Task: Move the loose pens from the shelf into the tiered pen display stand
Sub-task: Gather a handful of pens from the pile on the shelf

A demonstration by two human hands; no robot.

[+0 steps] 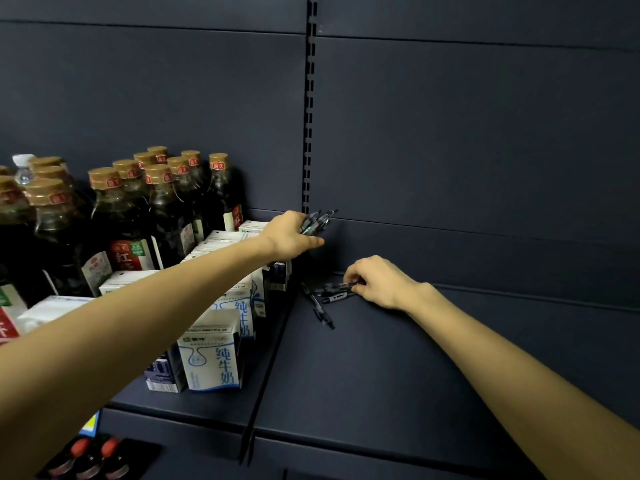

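A bundle of pens (317,221) was gripped in the left hand (291,237); loose pens (327,296) on the shelf (363,358) were pinched by the right hand (377,280). An overfull bundle could probably have slipped. No stand was seen.

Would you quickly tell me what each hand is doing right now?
Left hand: closed around a bundle of pens, held above the shelf.
Right hand: fingers pinching one of the loose pens lying on the shelf.
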